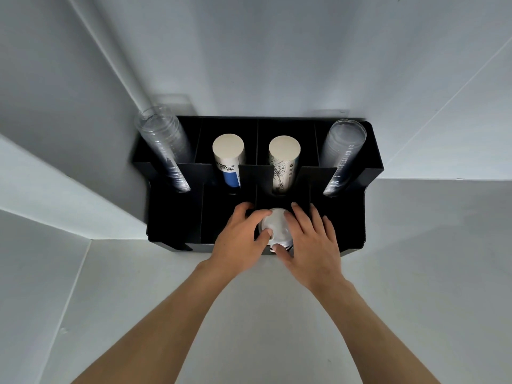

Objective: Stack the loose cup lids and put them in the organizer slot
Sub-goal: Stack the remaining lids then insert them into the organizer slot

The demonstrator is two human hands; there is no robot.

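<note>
I press the lid stack (274, 225) between my left hand (238, 239) and right hand (310, 245), nearly down in the organizer (171, 217) slot; almost done.

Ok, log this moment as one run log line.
stage: inserting | left hand + right hand: holding lid stack | place: front slot, black organizer | loose lids: none visible

I read this as a café or drinks-service station: a black countertop organizer (368, 173) stands on a plain white table (249, 314) against a white wall (277, 51), its back slots holding stacks of clear plastic cups (163, 151) and paper cups (227, 159).
</note>
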